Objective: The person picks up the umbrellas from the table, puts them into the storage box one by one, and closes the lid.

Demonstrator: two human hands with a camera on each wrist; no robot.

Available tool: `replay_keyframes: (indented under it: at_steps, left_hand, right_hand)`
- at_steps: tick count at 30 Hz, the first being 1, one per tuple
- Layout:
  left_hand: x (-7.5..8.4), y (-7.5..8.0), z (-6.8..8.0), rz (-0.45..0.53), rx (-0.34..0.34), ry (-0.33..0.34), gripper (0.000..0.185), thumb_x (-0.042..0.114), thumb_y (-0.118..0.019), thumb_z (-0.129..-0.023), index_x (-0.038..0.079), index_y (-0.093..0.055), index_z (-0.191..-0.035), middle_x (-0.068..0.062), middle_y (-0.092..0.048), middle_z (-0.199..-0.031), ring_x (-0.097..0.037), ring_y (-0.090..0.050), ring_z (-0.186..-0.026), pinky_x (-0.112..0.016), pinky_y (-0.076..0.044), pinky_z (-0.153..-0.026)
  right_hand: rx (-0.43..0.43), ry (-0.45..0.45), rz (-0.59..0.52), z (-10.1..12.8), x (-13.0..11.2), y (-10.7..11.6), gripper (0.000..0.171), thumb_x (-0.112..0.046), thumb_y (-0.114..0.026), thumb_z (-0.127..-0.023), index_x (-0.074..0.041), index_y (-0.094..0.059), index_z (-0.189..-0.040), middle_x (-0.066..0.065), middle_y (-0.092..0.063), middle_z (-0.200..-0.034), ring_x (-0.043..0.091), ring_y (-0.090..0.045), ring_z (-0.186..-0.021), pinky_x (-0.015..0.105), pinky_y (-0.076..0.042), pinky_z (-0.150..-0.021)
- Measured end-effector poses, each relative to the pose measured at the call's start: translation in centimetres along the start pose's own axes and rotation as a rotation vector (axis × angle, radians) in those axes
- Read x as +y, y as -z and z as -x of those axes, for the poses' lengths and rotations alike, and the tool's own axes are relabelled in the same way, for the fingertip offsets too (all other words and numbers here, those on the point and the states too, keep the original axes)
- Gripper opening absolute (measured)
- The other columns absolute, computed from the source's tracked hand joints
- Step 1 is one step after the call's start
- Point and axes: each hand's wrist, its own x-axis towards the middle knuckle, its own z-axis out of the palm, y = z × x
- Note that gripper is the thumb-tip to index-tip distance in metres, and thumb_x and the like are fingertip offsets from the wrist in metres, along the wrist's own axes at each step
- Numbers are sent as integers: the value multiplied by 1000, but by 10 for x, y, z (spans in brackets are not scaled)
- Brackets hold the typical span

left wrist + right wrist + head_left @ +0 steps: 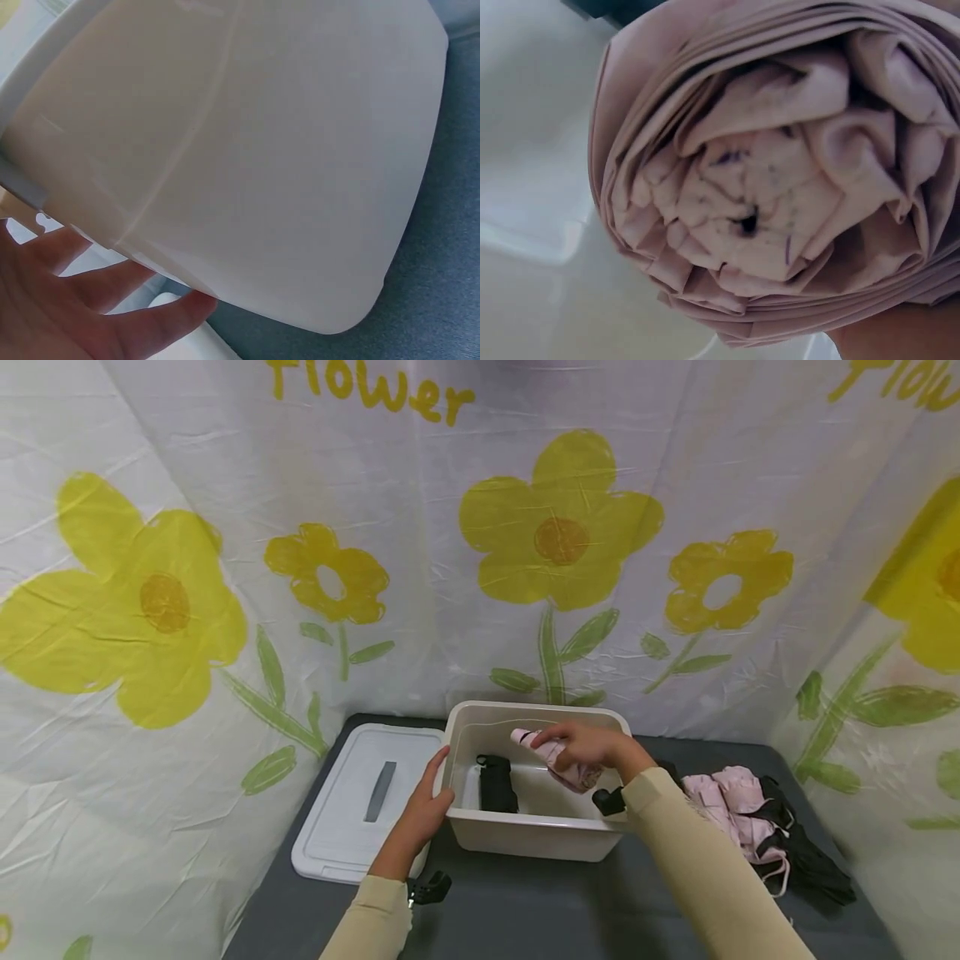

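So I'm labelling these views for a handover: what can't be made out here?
- Head view: right hand covers the middle of the folded pink fabric umbrella.
- Head view: white plastic bin front wall hides its floor near the black folded umbrella.
- Left wrist view: left hand cut off by the edge.

A white lid [360,806] lies flat beside loose umbrellas [757,827].

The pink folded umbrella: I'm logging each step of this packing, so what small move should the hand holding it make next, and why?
Probably lower it onto the bare floor of the bin, right of the black umbrella. The right hand grips the pink folded umbrella tilted above the bin's inside, not yet resting, while the left hand touches the bin's left wall.
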Motion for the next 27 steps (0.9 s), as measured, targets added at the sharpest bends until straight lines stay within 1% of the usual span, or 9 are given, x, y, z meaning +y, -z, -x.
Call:
replay_keyframes:
  at_steps: [5,8,13,18,24,27]
  left_hand:
    - [1,0,0,-5,-2,-7,75,7,-44,-85,32,-24,-152,-11,-27,-158,-36,-37,-135,-64,-33,-103]
    - [0,0,0,-2,-5,-15,75,7,-44,-85,32,-24,-152,-11,-27,-158,-36,-37,-134,-64,-33,-102]
    - [-1,1,0,-1,0,-34,75,6,-44,-84,31,-25,-152,-13,-28,-157,-36,-38,-133,-63,-33,-102]
    - [0,1,1,2,1,-35,75,6,-44,-85,32,-25,-152,-13,-28,-157,-36,-38,-132,-61,-34,-102]
    - [-1,0,2,7,7,-36,74,6,-45,-86,33,-26,-152,-12,-27,-158,-36,-37,-133,-64,-33,-101]
    - [-1,0,2,10,13,-37,74,7,-46,-86,34,-27,-151,-11,-27,-158,-36,-37,-132,-63,-32,-101]
  right_hand:
    - [-3,-19,-3,-11,5,-3,53,-6,-63,-79,-20,-60,-131,13,-53,-113,22,-54,-84,33,-49,-63]
    - [-9,-22,-12,-17,8,-5,54,-4,-63,-79,-17,-60,-131,13,-53,-115,21,-53,-86,32,-48,-64]
    - [-24,-55,-63,-23,12,-8,56,0,-62,-77,-12,-58,-133,14,-52,-118,21,-53,-86,31,-48,-63]
    - [-31,-92,-91,-31,17,-13,57,1,-62,-76,-11,-59,-132,13,-52,-118,20,-53,-85,31,-48,-62]
    - [-16,-110,-83,-42,26,-20,57,1,-62,-73,-12,-62,-129,15,-52,-123,19,-54,-76,30,-47,-57]
    - [-14,-117,-43,-47,28,-23,58,0,-63,-71,-14,-63,-127,14,-51,-126,18,-53,-72,29,-46,-56]
